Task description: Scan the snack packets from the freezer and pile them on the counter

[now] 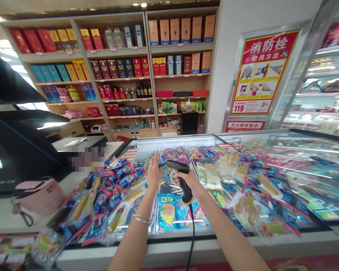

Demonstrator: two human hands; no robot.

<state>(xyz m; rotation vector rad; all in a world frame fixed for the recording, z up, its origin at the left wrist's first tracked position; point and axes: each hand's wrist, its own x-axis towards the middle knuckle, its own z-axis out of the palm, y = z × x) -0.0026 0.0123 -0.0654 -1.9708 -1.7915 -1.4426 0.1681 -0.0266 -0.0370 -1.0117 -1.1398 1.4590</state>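
Observation:
My right hand (188, 180) is wrapped round the grip of a black handheld barcode scanner (178, 165), its head pointing left and its cable (192, 229) hanging toward me. Just left of the scanner head, my left hand (154, 174) holds a small blue packet (162, 160) upright at its fingertips, partly hidden by the fingers. Both hands are above a glass-topped freezer. Piles of blue-and-pink snack packets (127, 180) lie to the left on the glass, and more clear-wrapped food packets (247, 203) lie to the right.
At the left stand a dark checkout screen (19, 150) and a pink pouch (41, 195) on a white counter (2, 218). Wooden shelves (182, 47) of boxed goods and bottles line the back. A red fire-hydrant poster (265, 71) hangs at the right.

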